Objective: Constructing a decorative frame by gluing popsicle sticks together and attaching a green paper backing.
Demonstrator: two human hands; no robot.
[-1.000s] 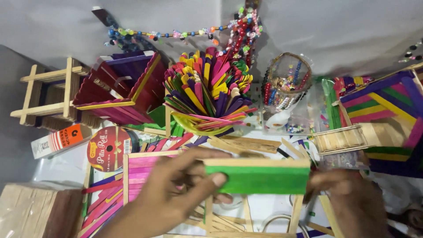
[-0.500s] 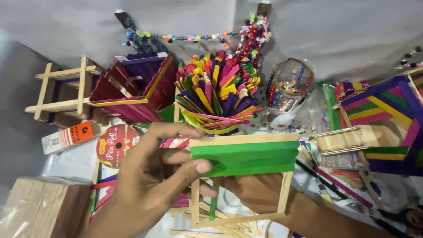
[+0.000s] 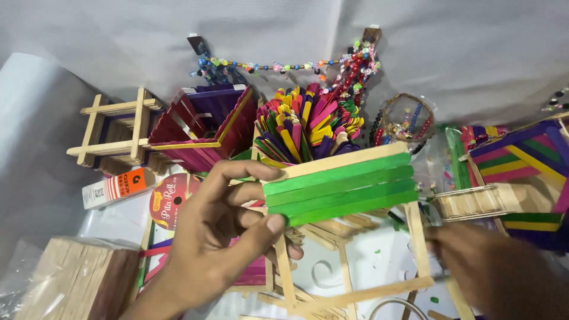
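Left hand point(image 3: 222, 237) has a pinch grip on the left end of the green stick panel point(image 3: 339, 188): thumb under the lower edge, fingers curled over the top, so it is closed on the panel and carrying it. The panel sits mid-frame, held up in front of the cup of coloured sticks point(image 3: 308, 125), tilted so its right end is higher. Right hand point(image 3: 492, 269) is low at the right, blurred; it looks closed around something thin near the bare wooden frame point(image 3: 379, 278), but I cannot tell what, or how tight. For the step in hand, my read: keep the pinch on the end strip only, hold the panel level, and support the free right end before pressing, since a glued stick panel will likely twist or pop a joint if loaded from one corner. Count: panel shows four green sticks plus one plain wooden strip along the top. One cup of coloured sticks, too many sticks to count. One maroon stick box point(image 3: 204, 127) behind left, one plain wooden lattice point(image 3: 118, 133) at far left, one bead string point(image 3: 278, 66) along the backdrop, one small bead basket point(image 3: 408, 118), one striped stick panel point(image 3: 521, 160) at far right, one stack of plain sticks point(image 3: 71, 284) bottom left, one orange-and-white glue box point(image 3: 115, 186).
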